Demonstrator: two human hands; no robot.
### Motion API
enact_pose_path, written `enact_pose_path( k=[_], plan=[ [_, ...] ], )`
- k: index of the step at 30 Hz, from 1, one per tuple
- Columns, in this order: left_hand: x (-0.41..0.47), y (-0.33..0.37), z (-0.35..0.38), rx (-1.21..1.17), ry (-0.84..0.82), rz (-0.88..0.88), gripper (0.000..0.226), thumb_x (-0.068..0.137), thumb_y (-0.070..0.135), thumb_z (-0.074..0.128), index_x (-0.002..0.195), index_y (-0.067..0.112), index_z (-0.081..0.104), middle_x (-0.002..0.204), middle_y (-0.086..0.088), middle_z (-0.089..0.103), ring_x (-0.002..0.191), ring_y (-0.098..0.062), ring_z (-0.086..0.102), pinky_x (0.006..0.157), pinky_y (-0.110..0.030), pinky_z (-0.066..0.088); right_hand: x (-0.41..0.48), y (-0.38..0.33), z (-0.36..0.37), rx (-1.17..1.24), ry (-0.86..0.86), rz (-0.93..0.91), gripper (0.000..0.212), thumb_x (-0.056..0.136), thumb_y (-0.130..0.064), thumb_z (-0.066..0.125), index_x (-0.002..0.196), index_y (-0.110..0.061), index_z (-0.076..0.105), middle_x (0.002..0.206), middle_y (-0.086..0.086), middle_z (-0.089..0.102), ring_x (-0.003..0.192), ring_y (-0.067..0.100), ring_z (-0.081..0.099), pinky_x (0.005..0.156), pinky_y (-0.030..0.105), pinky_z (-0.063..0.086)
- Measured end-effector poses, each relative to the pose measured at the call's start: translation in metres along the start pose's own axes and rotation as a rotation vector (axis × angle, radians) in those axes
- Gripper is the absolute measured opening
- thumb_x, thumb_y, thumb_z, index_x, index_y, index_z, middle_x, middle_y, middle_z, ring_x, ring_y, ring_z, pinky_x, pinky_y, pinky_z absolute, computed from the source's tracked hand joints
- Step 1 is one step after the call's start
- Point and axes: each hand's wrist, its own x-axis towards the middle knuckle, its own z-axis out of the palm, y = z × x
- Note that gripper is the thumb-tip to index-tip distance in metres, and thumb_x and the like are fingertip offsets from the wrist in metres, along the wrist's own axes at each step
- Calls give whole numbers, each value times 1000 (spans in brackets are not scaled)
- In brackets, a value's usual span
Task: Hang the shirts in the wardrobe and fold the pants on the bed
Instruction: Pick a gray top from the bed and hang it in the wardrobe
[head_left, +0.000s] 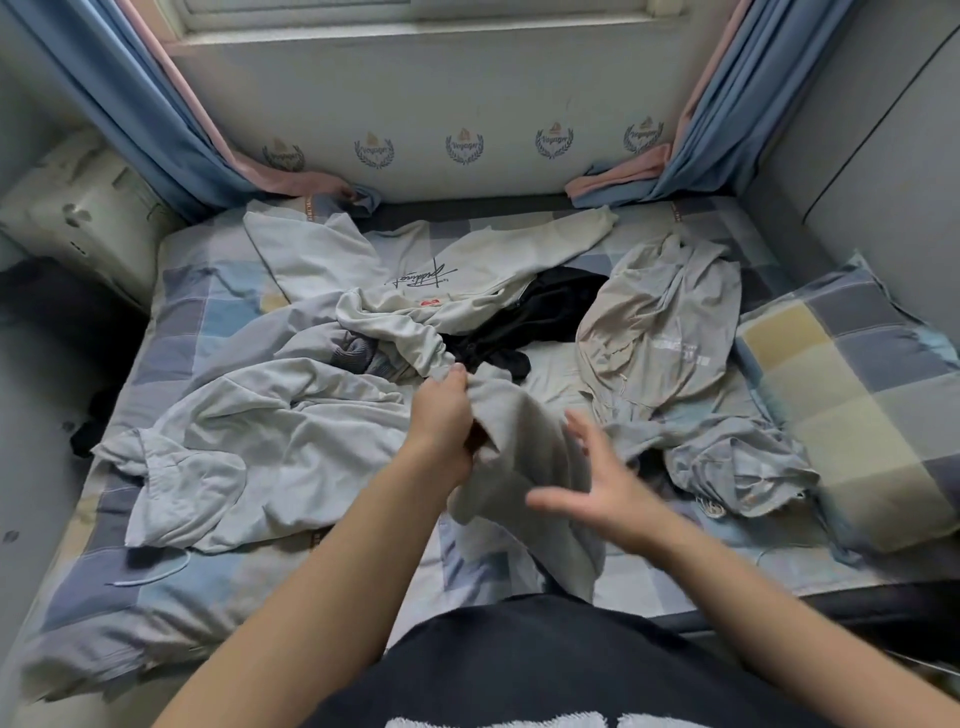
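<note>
A heap of clothes lies on the checked bed (171, 582). My left hand (441, 421) grips a grey garment (524, 467) and holds it lifted above the bed; its lower end hangs toward my body. My right hand (602, 483) hovers beside that garment with fingers spread, holding nothing. Behind lies a cream sweatshirt (415, 270) with a black signature print. A black garment (535, 317) sits next to it, a beige garment (654, 322) at the right, and a pale blue-grey garment (249, 436) at the left.
A checked pillow (852, 395) lies at the bed's right edge. Blue and pink curtains (156, 114) hang at both back corners below a window. A white appliance (83, 208) stands left of the bed. A grey wall panel (883, 156) closes the right side.
</note>
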Motion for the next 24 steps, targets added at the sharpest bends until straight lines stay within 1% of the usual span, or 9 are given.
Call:
enact_pose_path(
  k=[2,3,6,8,11,15,18,22,24],
  plan=[
    [-3,2,2,-71,24,-80,20,106,21,48,101,4,57,89,-17,65,83,-28,69,80,-40,59,2,27,27,-162,-31,71,126,54,-64,82,157,-32,16,156,-7,27,144,16,26,117,41,32],
    [-6,3,3,-103,19,-98,20,106,21,49,106,3,57,88,-17,64,79,-26,69,73,-37,60,6,36,39,-173,-15,101,118,54,-61,81,153,-32,23,153,-4,34,142,18,32,113,40,36],
    [-12,12,3,-214,-30,-122,23,107,22,48,108,2,58,89,-17,66,71,-23,71,68,-36,62,25,50,45,-82,124,87,38,84,-37,72,120,-35,59,119,-6,68,117,17,61,84,26,46],
    [-9,20,-1,-246,-2,-71,22,107,19,46,103,3,60,88,-17,68,71,-23,71,72,-40,61,36,54,26,-111,237,34,12,93,-19,62,97,-29,66,97,-5,72,100,17,65,73,26,43],
    [-5,32,-14,-225,80,83,14,107,17,48,104,8,58,86,-10,68,66,-15,70,56,-29,58,45,42,-11,-9,350,-18,7,91,-9,62,85,-13,61,81,1,65,81,17,59,69,36,45],
    [-7,26,-25,237,-205,205,57,82,34,79,133,23,53,124,-2,62,105,-12,65,88,-38,58,50,-4,-34,12,360,-199,19,94,-20,65,81,-8,61,71,2,60,67,5,51,63,31,43],
    [-18,0,-14,604,-506,213,86,71,26,91,144,24,46,142,-4,53,125,-17,58,104,-36,50,53,-43,-42,79,301,-308,33,101,-24,58,85,4,63,74,4,58,71,11,51,64,39,45],
    [-17,-18,2,512,-433,257,16,94,13,70,108,15,62,109,-10,68,98,-20,65,81,-28,52,49,-73,-64,-20,202,-374,51,104,-34,51,73,6,53,64,1,45,59,12,42,55,34,34],
    [-13,-16,8,524,-343,258,10,100,16,61,90,17,60,96,-12,69,93,-25,65,79,-36,51,46,-75,-78,-95,161,-354,57,103,-41,48,82,11,57,68,9,51,64,17,47,59,40,40]
  ],
)
